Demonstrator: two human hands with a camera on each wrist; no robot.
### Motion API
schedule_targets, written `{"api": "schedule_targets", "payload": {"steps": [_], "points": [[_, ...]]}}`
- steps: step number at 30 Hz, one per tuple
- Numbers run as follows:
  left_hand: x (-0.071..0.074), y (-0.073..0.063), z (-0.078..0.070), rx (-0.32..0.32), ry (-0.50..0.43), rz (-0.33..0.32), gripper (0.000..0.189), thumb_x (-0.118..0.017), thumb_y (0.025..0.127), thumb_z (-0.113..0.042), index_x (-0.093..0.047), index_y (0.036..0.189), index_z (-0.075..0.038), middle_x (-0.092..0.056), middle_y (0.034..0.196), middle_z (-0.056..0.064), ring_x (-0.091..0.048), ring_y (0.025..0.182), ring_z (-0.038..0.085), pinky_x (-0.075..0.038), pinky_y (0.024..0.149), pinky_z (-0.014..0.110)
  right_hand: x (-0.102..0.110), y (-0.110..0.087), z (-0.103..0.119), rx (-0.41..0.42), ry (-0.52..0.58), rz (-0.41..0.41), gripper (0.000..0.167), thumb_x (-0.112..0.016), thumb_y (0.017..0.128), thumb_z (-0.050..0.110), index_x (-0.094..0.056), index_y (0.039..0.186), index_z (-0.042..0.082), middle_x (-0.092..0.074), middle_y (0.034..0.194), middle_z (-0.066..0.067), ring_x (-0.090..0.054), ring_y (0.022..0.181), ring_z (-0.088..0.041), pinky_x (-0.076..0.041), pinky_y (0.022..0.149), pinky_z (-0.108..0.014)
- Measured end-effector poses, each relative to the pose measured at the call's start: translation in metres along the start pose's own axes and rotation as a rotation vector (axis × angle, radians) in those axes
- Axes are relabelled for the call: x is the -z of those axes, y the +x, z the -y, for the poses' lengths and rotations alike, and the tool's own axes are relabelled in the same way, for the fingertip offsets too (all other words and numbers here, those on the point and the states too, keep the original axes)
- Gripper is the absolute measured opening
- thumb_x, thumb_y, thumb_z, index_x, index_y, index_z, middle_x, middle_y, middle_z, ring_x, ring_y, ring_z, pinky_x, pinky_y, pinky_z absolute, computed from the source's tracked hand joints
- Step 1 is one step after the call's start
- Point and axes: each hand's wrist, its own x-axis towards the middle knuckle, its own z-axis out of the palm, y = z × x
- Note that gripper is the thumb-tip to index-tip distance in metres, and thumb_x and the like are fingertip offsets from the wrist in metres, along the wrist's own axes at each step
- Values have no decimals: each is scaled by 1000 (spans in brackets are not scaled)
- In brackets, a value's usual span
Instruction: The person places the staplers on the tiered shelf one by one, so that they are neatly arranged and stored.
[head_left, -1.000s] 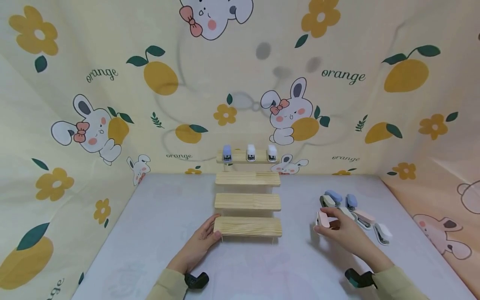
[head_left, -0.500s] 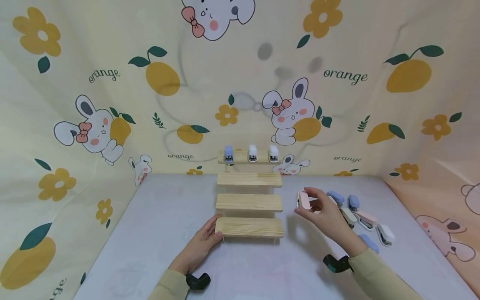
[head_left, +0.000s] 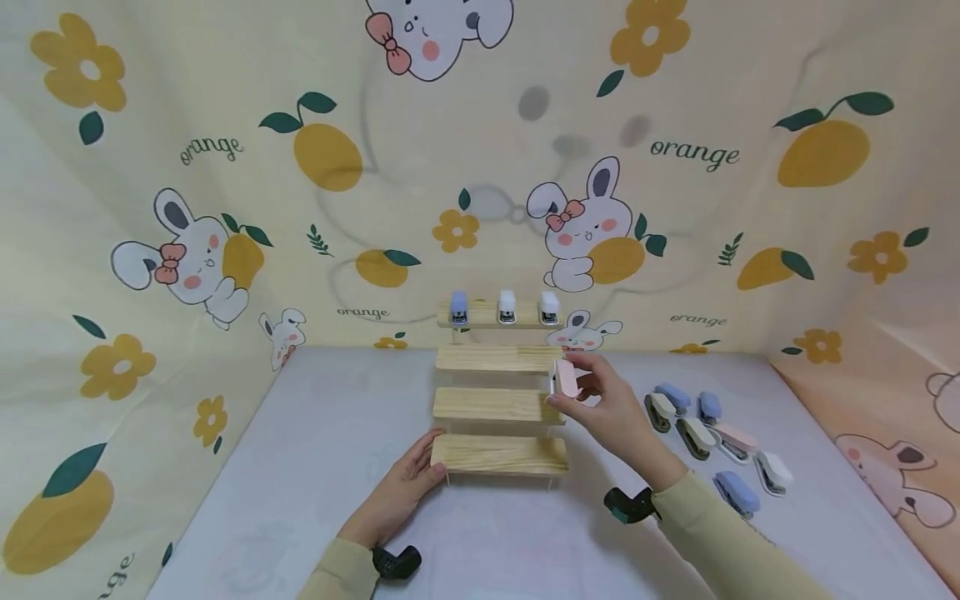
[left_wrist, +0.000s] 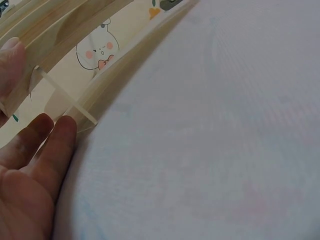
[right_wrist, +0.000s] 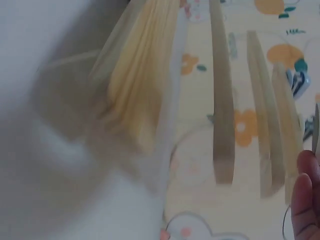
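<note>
A pale pink mini stapler (head_left: 566,379) is pinched between the thumb and fingers of my right hand (head_left: 618,417). It is held at the right end of the wooden tiered shelf (head_left: 498,454), level with the middle boards; whether it touches one cannot be told. My left hand (head_left: 397,492) grips the left end of the lowest board. In the left wrist view its thumb (left_wrist: 12,67) lies on the board, with other fingers below near a clear leg. On the top board stand a blue stapler (head_left: 459,308) and two white staplers (head_left: 507,307).
Right of the shelf several mini staplers lie on the pale tabletop (head_left: 315,417), among them a blue one (head_left: 737,493), a cream one (head_left: 696,437), a pink one (head_left: 737,442) and a white one (head_left: 772,472). A printed cloth (head_left: 450,150) hangs behind.
My right hand has carried the pink stapler left and up, from the loose staplers to the shelf's right end. My left hand keeps its grip on the lowest board.
</note>
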Motion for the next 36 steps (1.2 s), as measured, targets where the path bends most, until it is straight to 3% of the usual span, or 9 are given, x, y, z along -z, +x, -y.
{"api": "schedule_targets", "payload": {"steps": [6,14,26,31,36], "points": [[2,-3,0,13,14,-10,70,-61,95,-32,-24,154,-20,-27,156,14,-26,142,25,-26,114,40,-27,14,14,35,107,-8,68,-81,79,38,-47,133,17,-55,117,1,-58,94,-17,-52,76,-29],[-2,3,1,-9,11,6,68,-61,95,-31,-26,153,-21,-30,155,12,-30,140,23,-27,114,38,-59,35,27,73,176,-25,65,-83,77,35,-49,128,15,-57,112,-2,-58,96,-18,-49,82,-41],[-1,6,3,1,-2,3,67,-61,95,-32,-27,153,-23,-31,154,13,-32,139,24,-29,113,38,-103,74,46,-49,131,19,67,-80,77,44,-44,124,12,-58,111,-2,-58,100,-17,-52,81,-35],[0,5,3,-10,-13,17,68,-62,95,-31,-27,153,-22,-31,154,12,-31,139,23,-29,113,37,-116,80,49,-125,112,-1,64,-81,77,44,-46,122,15,-56,110,0,-55,102,-18,-50,86,-35],[3,3,2,-15,-10,12,68,-62,95,-30,-26,153,-21,-29,155,12,-29,140,23,-28,113,36,-120,83,55,-136,73,8,65,-79,75,51,-48,120,16,-57,109,2,-53,102,-18,-49,86,-35]]}}
